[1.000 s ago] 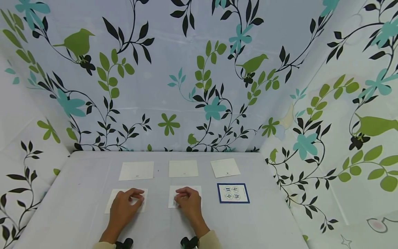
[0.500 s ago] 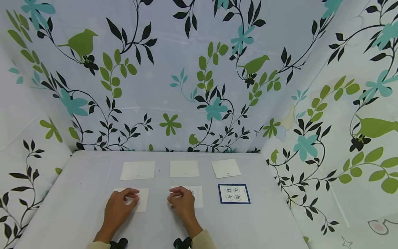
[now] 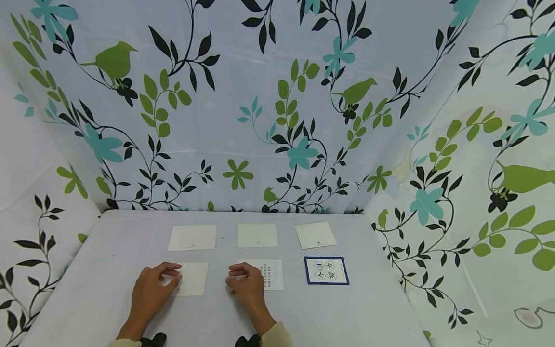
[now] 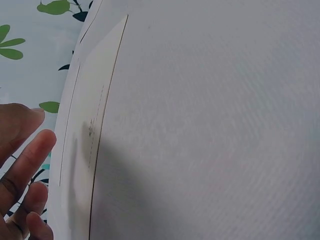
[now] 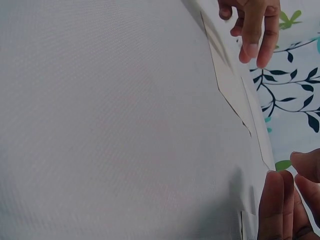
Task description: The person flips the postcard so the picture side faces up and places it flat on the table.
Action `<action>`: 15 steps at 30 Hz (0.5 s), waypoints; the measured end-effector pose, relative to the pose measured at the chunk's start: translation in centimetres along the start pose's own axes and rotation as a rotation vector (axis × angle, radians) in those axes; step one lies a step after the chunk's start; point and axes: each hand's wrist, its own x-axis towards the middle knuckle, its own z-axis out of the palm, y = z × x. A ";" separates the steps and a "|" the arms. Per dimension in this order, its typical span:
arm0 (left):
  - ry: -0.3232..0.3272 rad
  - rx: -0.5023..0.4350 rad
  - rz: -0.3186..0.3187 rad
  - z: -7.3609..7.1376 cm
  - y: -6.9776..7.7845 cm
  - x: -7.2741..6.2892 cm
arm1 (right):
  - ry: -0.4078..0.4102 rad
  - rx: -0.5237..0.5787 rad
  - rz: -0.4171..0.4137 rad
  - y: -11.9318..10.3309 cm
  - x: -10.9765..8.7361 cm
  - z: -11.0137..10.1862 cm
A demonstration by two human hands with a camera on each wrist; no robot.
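My left hand (image 3: 149, 291) hovers at the left part of a blank white card (image 3: 195, 279) in the front row, its fingers loosely bent with nothing in them. In the left wrist view that card (image 4: 82, 175) lies flat beyond its fingers (image 4: 30, 160). My right hand (image 3: 250, 291) overlaps the left half of the middle front card (image 3: 274, 275), which carries rows of printed characters. Relaxed and holding nothing, its fingers (image 5: 272, 200) show at the lower right of the right wrist view. Right of it lies a blue-bordered card (image 3: 327, 271) with several circled characters.
Behind the front row lie three pale cards, left (image 3: 192, 238), middle (image 3: 257, 235) and right (image 3: 315, 235), the right one slightly turned. All rest on a white-covered table (image 3: 368, 313). A patterned curtain (image 3: 260, 183) stands at the back and sides.
Both hands have drifted left, from over the left and middle front cards. More of both cards shows now, including the printed characters on the middle one. The cards stay in place.
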 end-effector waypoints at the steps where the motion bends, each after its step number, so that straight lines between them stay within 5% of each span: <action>1: 0.002 0.001 -0.002 -0.1 -0.1 0.0 | -0.002 0.000 -0.001 -0.1 -0.1 0.1; 15: 0.064 0.017 -0.022 -0.8 -1.9 -0.2 | -0.033 0.005 -0.009 0.3 -0.3 2.2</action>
